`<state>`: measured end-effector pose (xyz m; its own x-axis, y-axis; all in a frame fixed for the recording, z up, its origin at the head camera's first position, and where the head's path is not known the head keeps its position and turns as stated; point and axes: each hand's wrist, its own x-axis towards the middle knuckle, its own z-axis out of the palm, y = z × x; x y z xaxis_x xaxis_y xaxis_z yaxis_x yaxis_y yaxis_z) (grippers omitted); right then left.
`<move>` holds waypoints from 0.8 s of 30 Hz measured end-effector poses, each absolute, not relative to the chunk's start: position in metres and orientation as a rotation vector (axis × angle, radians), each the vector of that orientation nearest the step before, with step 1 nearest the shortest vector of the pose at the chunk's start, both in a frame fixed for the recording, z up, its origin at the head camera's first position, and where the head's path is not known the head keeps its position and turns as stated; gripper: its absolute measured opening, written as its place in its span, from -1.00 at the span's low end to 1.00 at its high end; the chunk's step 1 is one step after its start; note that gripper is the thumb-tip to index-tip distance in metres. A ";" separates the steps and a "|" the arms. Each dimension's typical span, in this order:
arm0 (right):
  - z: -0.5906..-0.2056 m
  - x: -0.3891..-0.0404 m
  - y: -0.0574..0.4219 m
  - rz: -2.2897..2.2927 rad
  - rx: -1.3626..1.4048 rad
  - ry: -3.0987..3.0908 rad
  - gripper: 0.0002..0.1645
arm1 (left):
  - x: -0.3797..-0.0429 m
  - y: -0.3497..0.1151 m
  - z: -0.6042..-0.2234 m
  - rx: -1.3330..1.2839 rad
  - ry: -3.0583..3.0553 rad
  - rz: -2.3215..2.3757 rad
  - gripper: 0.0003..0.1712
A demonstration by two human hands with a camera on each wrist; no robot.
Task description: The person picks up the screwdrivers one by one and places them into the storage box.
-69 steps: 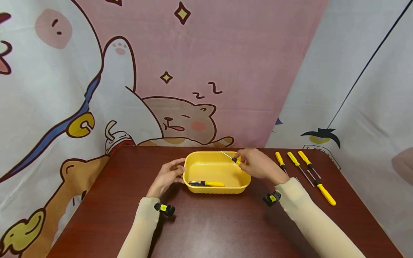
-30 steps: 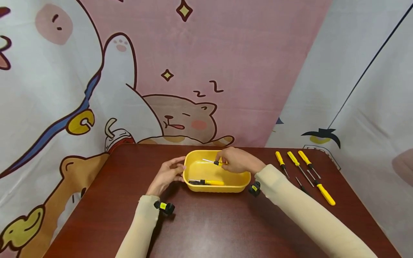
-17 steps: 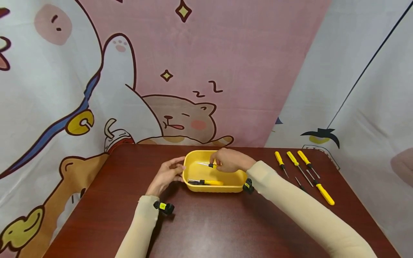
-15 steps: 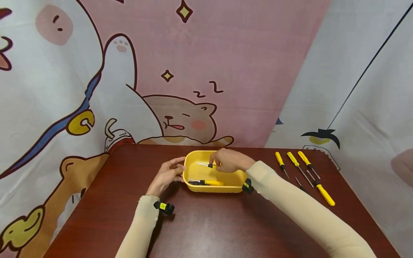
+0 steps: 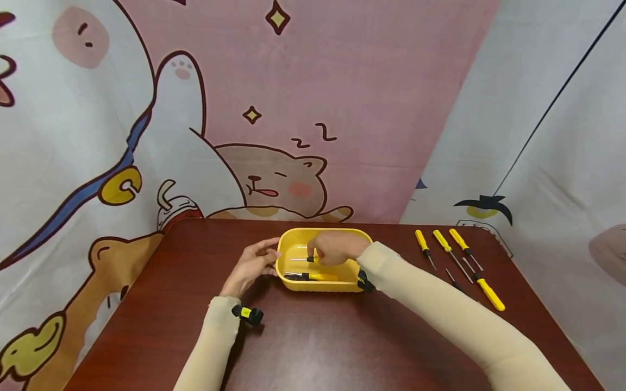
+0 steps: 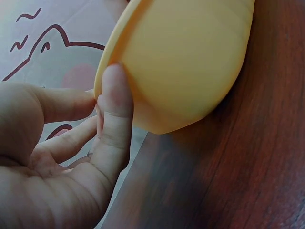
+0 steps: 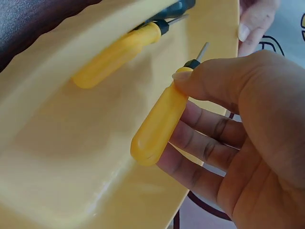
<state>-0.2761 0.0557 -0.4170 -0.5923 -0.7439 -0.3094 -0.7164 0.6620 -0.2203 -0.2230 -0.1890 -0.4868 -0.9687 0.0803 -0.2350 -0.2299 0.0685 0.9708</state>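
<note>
A yellow plastic box (image 5: 323, 287) stands at the far middle of the table. My left hand (image 5: 249, 267) pinches its left rim between thumb and fingers, the thumb on the outer wall (image 6: 190, 57). My right hand (image 5: 335, 247) is inside the box and holds a small screwdriver (image 7: 162, 119) by its yellow handle, with the thumb near the black collar. Its thin shaft points left in the head view. Along the near wall of the box lies another yellow-handled screwdriver (image 7: 114, 59), beside a dark object (image 7: 178, 8) that is only partly visible.
To the right on the brown table (image 5: 313, 347) lie several yellow-handled screwdrivers (image 5: 490, 295), roughly in two rows. A black-collared one (image 5: 455, 279) is partly covered by my right sleeve (image 5: 440, 296). A printed cloth (image 5: 381, 108) hangs behind the table's far edge.
My right hand has carried the screwdriver leftward from over the box's right rim, then lower and closer to the screwdriver lying inside. My left hand stays at the left rim.
</note>
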 end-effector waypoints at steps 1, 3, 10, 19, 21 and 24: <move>-0.418 -0.276 0.054 -0.087 -1.144 2.500 -0.71 | -0.223 -0.189 -0.487 -0.154 2.118 1.994 -0.47; -0.419 -0.275 0.051 -0.083 -1.139 2.486 -0.71 | -0.222 -0.189 -0.487 -0.153 2.117 1.995 -0.48; -0.424 -0.279 0.041 -0.083 -1.162 2.441 -0.74 | -0.224 -0.189 -0.489 -0.119 2.106 2.021 -0.46; -0.429 -0.281 0.034 -0.041 -1.158 2.409 -0.69 | -0.225 -0.189 -0.488 -0.129 2.092 2.025 -0.47; -0.429 -0.280 0.033 -0.038 -1.144 2.399 -0.67 | -0.225 -0.189 -0.489 -0.130 2.092 2.024 -0.46; -0.430 -0.279 0.033 -0.028 -1.131 2.392 -0.65 | -0.225 -0.189 -0.489 -0.126 2.094 2.021 -0.45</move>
<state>-0.2795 0.0329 -0.4295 -0.5365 -0.7311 -0.4215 -0.7211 0.6566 -0.2209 -0.2255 -0.1893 -0.4895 -0.9702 0.0958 -0.2225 -0.2190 0.0458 0.9747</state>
